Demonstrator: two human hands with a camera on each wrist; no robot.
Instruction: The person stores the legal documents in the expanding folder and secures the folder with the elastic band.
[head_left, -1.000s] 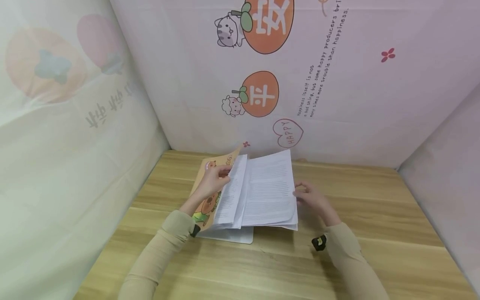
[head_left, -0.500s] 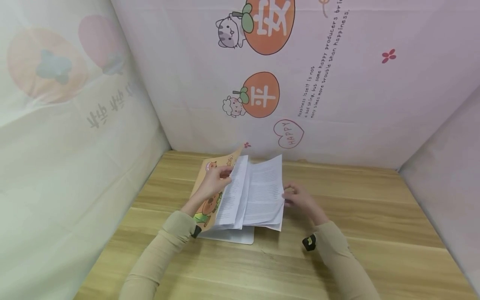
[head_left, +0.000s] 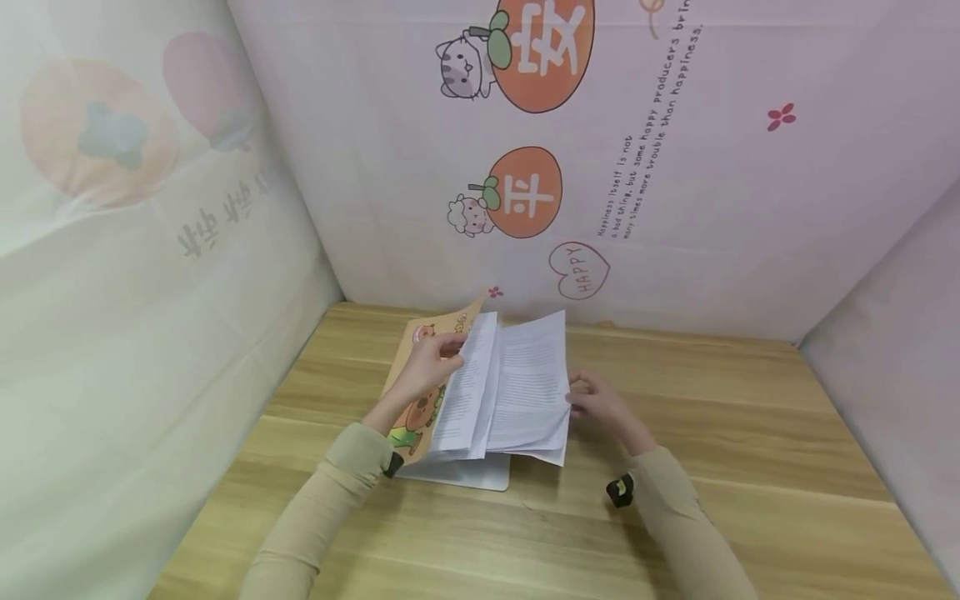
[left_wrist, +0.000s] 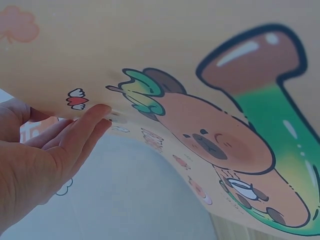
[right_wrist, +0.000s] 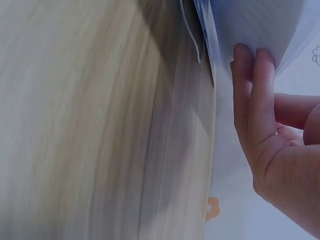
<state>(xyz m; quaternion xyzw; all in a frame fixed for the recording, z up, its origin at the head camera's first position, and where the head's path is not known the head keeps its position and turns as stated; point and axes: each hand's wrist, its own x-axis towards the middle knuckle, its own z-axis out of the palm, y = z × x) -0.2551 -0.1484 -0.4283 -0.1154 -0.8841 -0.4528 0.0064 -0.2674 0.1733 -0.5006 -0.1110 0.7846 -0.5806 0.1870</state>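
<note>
An orange folder cover (head_left: 446,324) with cartoon capybara prints stands tilted up in the head view. My left hand (head_left: 431,363) pinches its raised edge, thumb on the inner side. Printed paper sheets (head_left: 527,385) fan out to the right of the cover. Their right edge is held between the thumb and fingers of my right hand (head_left: 598,400). Under them a pale, round-cornered back panel (head_left: 474,473) lies on the table. In the right wrist view, two fingers press against the back of the sheets (right_wrist: 260,25); the thumb tip is hidden.
Everything rests on a wood-grain table (head_left: 540,542). A printed cloth wall (head_left: 675,275) rises just behind the folder, and another cloth wall (head_left: 150,333) stands at the left. A dark wrist device (head_left: 620,490) sits by the right sleeve.
My right hand has moved left with the sheets' right edge, so the sheets bow and spread less widely. The left hand stays on the cover. Little moves in the last half second.
</note>
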